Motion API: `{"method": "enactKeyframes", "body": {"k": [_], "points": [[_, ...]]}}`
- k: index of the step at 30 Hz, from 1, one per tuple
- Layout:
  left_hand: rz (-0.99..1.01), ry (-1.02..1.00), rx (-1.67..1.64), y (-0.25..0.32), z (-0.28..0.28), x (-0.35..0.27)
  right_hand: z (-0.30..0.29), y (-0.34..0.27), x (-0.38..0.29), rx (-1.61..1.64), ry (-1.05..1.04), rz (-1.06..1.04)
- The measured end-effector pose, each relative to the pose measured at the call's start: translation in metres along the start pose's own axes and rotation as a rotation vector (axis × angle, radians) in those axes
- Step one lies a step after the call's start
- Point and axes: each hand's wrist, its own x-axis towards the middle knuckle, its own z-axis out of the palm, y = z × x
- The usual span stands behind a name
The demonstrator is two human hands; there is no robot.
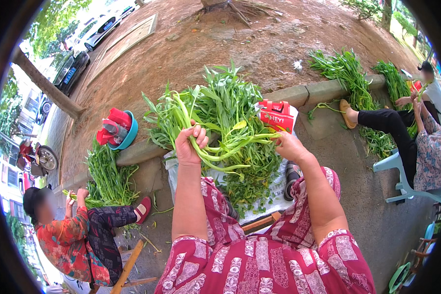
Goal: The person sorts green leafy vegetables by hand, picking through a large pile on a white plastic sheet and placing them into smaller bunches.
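My left hand [192,144] is closed around a bunch of water spinach stems [217,156], whose pale green ends bend toward the right. At the tips of those stems, my right hand [291,146] pinches with thumb and fingers. Beneath both hands spreads a large heap of leafy water spinach [228,95], resting partly against the stone curb. Loose leaves [248,191] and a few yellowed ones lie nearer my knees, on a white plastic sheet [259,217]. Just beyond my right hand stands a red and white bag [277,117] bearing writing.
A blue basin [132,132] with red bags sits beyond the curb [143,152]. At left a seated person [64,235] handles stems beside another pile [110,176]. People sit at right near a light-blue plastic stool [404,176] and more greens [352,81]. A wooden stool [128,268] stands lower left.
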Motion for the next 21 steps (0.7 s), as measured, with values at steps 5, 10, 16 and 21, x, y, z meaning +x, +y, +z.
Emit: {"method": "enactKeyframes", "body": {"k": [5, 10, 16, 21], "points": [[0.002, 0.013, 0.01, 0.003, -0.004, -0.002, -0.022, -0.011, 0.011, 0.147, 0.119, 0.164], [0.0, 0.028, 0.032, 0.001, -0.002, 0.0, -0.022, -0.015, 0.007, 0.27, 0.257, 0.019], [-0.003, 0.059, 0.055, -0.002, 0.002, 0.0, -0.019, -0.001, 0.011, 0.316, 0.352, 0.035], [-0.042, 0.049, 0.101, -0.006, 0.004, 0.001, -0.017, -0.008, 0.01, 0.395, 0.162, -0.017]]}}
